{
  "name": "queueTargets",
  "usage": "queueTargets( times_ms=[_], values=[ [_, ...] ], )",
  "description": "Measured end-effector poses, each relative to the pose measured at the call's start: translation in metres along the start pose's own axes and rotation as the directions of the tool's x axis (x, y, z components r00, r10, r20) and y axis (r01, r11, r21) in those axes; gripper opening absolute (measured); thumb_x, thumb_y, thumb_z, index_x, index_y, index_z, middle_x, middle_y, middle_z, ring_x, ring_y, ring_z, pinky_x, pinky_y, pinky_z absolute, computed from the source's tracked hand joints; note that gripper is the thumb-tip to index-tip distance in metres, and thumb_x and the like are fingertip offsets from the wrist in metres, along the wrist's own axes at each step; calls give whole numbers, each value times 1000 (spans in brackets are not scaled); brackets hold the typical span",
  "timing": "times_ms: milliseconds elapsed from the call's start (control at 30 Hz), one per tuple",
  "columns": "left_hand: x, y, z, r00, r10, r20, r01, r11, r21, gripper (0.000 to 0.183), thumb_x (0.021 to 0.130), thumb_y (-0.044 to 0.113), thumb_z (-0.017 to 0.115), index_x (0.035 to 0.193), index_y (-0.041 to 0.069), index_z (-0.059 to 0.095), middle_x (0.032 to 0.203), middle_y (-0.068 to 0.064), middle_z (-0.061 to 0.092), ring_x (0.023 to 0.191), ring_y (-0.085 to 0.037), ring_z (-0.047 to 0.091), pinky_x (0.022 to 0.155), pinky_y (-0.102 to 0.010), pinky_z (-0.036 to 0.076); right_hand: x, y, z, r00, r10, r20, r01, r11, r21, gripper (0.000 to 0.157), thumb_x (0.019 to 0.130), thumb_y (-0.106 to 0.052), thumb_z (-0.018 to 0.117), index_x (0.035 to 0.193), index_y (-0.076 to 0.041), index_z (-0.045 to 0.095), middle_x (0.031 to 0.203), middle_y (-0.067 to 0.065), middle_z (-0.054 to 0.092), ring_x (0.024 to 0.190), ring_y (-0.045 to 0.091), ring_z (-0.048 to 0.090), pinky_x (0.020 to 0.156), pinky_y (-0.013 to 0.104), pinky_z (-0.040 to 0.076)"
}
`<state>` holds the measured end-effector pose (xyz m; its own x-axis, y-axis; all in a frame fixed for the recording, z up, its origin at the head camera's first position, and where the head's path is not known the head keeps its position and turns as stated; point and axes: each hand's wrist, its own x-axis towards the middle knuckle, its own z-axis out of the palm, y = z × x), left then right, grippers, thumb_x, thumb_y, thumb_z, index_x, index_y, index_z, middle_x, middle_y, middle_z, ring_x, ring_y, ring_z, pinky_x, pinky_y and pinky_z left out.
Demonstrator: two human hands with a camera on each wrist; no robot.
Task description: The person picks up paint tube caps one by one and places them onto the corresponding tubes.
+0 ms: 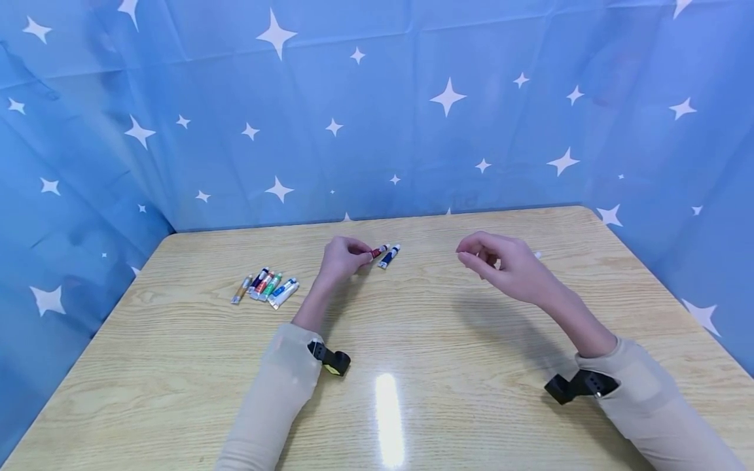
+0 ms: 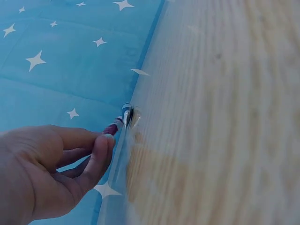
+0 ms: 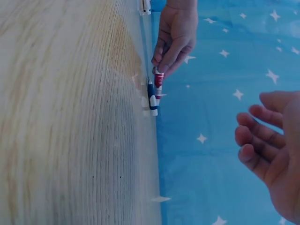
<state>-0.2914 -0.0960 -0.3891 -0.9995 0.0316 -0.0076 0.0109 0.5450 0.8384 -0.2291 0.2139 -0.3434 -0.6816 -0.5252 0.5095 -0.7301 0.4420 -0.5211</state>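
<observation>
My left hand [image 1: 344,257] pinches a dark red paint tube [image 1: 379,251] by its end, between thumb and fingertips. In the right wrist view this red tube [image 3: 159,84] has its white cap pointing away from the fingers. Just right of it, a dark blue paint tube [image 1: 389,256] lies on the table. My right hand [image 1: 501,261] hovers over the table's right half with loosely bent fingers and holds nothing. From the left wrist, the red tube [image 2: 112,127] shows only partly beyond the fingertips.
Left of my left arm lies a group of paint tubes: ochre [image 1: 241,290], dark [image 1: 258,280], red [image 1: 264,283], green [image 1: 271,286], blue and white [image 1: 284,294]. A small white object [image 1: 537,254] peeks out behind my right hand. A starry blue curtain [image 1: 377,131] borders the wooden table [image 1: 442,405].
</observation>
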Motion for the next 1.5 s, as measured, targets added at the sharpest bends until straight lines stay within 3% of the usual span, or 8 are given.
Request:
queueTargets(
  times_ms=[167, 400, 633, 1000, 1233, 1500],
  values=[
    [0, -2, 0, 1000, -17, 25, 17, 1000, -13, 15, 93, 6, 72, 106, 1, 76, 103, -13, 72, 93, -23, 64, 81, -34, 51, 0, 1, 0, 1000, -2, 2, 2, 1000, -9, 17, 97, -2, 65, 105, -16, 68, 73, -2, 57, 58, 9, 49, 54, 21, 42],
    [-2, -1, 0, 997, 44, 69, -42, 999, -30, 25, 91, 3, 70, 115, -4, 71, 106, -16, 72, 95, -24, 67, 82, -31, 54, 0, 3, -1, 1000, -7, -7, 7, 1000, -12, 19, 96, -1, 66, 106, -17, 68, 73, -8, 57, 57, 8, 49, 53, 21, 42],
    [-7, -1, -3, 993, 45, 111, -34, 994, -100, 32, 93, 4, 70, 123, -4, 66, 110, -18, 71, 98, -28, 68, 81, -34, 58, -1, 6, -1, 1000, 2, -5, -2, 1000, -21, 18, 97, -2, 65, 107, -16, 68, 74, -10, 57, 56, 8, 50, 52, 22, 42],
    [-16, -9, -16, 983, 130, 131, -108, 980, -166, 34, 94, 8, 70, 125, -5, 64, 110, -17, 69, 99, -28, 66, 82, -38, 58, -4, 15, -4, 999, 35, 5, -35, 998, -43, 12, 98, -5, 64, 106, -12, 68, 75, -7, 59, 57, 9, 51, 54, 23, 44],
    [-24, -10, -24, 974, 173, 143, -152, 977, -151, 34, 95, 10, 70, 125, -4, 64, 110, -15, 68, 98, -27, 64, 83, -44, 57, -13, 25, -9, 999, 54, 1, -54, 995, -80, 11, 99, -6, 63, 106, -12, 69, 79, -7, 61, 59, 9, 53, 54, 23, 45],
    [-32, -13, -34, 973, 187, 132, -172, 978, -120, 34, 96, 13, 70, 126, -1, 64, 111, -11, 68, 100, -25, 64, 81, -43, 57, -20, 35, -16, 997, 78, -5, -78, 992, -96, 10, 99, -7, 64, 106, -11, 68, 78, -5, 61, 58, 10, 52, 52, 24, 44]
  ],
)
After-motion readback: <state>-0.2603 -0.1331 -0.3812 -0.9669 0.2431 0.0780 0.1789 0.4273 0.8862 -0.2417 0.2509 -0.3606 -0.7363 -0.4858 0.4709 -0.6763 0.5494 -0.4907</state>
